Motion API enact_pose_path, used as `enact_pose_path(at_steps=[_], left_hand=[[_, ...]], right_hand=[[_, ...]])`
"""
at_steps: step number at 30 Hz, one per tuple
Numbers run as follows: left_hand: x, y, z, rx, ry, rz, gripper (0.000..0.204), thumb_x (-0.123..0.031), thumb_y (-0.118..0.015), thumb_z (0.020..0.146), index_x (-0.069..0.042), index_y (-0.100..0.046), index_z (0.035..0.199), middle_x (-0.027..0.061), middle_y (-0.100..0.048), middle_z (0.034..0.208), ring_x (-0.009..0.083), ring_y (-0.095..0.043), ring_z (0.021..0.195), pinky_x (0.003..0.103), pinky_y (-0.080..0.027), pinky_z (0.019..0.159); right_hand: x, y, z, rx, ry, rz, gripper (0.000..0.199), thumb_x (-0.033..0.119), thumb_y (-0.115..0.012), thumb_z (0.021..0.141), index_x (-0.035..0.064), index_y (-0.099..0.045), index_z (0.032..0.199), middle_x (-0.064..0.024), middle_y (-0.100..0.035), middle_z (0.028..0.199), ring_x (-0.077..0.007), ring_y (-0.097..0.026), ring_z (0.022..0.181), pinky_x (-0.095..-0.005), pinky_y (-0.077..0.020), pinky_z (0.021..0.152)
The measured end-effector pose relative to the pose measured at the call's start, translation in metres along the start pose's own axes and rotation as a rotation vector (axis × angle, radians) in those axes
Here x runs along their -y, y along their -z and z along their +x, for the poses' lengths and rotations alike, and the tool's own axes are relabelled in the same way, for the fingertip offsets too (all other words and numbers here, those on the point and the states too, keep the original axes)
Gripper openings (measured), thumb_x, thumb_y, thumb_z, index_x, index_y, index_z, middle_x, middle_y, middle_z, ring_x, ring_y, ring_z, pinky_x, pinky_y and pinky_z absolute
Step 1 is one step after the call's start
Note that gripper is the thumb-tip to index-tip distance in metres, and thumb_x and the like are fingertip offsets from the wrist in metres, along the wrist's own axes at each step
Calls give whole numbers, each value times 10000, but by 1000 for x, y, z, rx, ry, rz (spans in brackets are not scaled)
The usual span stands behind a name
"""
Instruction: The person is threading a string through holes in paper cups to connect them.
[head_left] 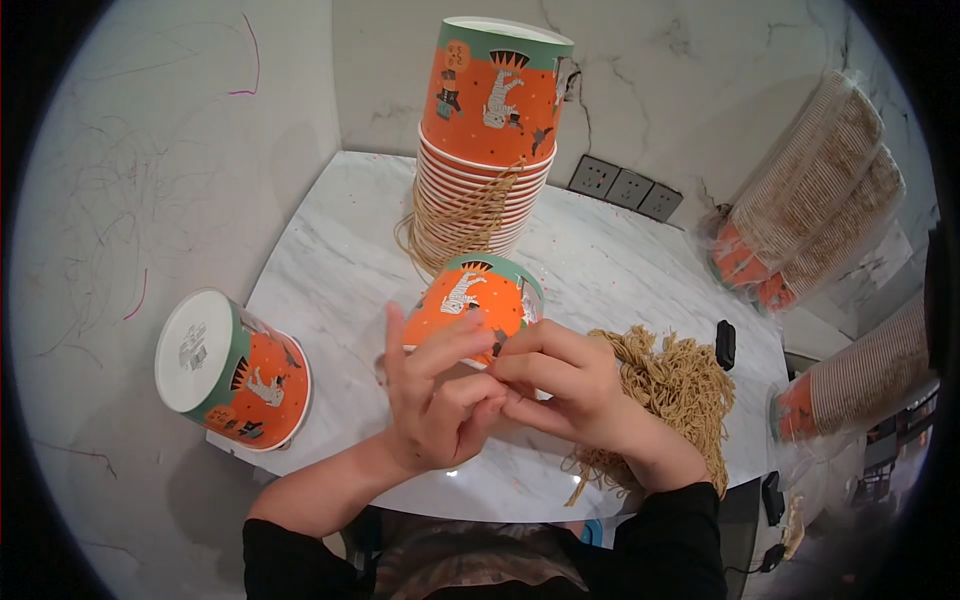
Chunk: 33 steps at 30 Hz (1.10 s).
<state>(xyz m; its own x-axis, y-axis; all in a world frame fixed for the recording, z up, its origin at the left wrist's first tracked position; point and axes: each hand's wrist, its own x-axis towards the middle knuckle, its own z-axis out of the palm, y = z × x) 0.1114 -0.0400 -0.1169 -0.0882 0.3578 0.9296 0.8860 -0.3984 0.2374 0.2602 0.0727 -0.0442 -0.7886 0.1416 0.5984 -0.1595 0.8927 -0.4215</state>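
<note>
From where I stand, both of the person's bare hands meet over the near middle of the marbled table [350, 220]. The left hand [435, 415] has its forefinger raised, its thumb and other fingers bent toward the right hand [570, 385], whose fingers curl inward; the fingertips come together, though I cannot tell whether anything is pinched between them. Just beyond them sits an orange tub [470, 297] with a green band at its far end, partly hidden by the fingers. Behind it rises a tall stack of tubs [495, 100], base upward, with loops of twine [440, 230] hanging on it. A tangled heap of twine [680, 400] lies right of the hands, beside a small black object [726, 345]; another tub [260, 385] sits at the left edge.
</note>
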Motion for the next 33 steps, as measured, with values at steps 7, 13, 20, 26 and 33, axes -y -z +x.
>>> enact_pose_path(at_steps=[7, 13, 20, 26, 33], left_hand=[[9, 1, 23, 10, 98, -148, 251, -58, -694, 816, -32, -649, 1062, 120, -734, 1007, 288, -727, 904, 397, -571, 789], [6, 10, 31, 115, 124, -161, 167, -9, -718, 763, -61, -676, 915, 85, -737, 979, 273, -701, 815, 361, -546, 713], [3, 6, 26, 146, 288, -429, 231, 62, -717, 780, -45, -662, 977, 71, -705, 935, 227, -691, 849, 334, -560, 698], [1, 15, 30, 247, 557, -711, 213, 21, -744, 832, -45, -660, 1016, 26, -630, 917, 110, -640, 874, 276, -537, 699], [5, 11, 33, 247, 447, -544, 208, 34, -737, 734, -71, -683, 905, 6, -617, 787, 133, -554, 723, 263, -442, 647]], right_hand=[[-33, 7, 6, -48, 303, -165, 300, 50, -813, 668, 83, -721, 952, -56, -691, 961, -201, -641, 690, -303, -520, 571], [-33, 8, 5, -25, 281, -73, 291, 26, -785, 647, 88, -739, 928, -43, -661, 952, -195, -641, 711, -294, -519, 588], [-26, 12, 5, -26, 201, 151, 208, -7, -739, 719, 54, -714, 916, -78, -641, 952, -213, -650, 799, -307, -536, 673], [-9, 22, 7, 13, 126, 138, 205, 1, -737, 748, 50, -693, 942, -86, -635, 942, -235, -649, 793, -323, -538, 682], [8, 24, 2, 37, 134, -126, 260, 18, -762, 741, 57, -690, 987, -86, -625, 902, -253, -653, 750, -340, -541, 617]])
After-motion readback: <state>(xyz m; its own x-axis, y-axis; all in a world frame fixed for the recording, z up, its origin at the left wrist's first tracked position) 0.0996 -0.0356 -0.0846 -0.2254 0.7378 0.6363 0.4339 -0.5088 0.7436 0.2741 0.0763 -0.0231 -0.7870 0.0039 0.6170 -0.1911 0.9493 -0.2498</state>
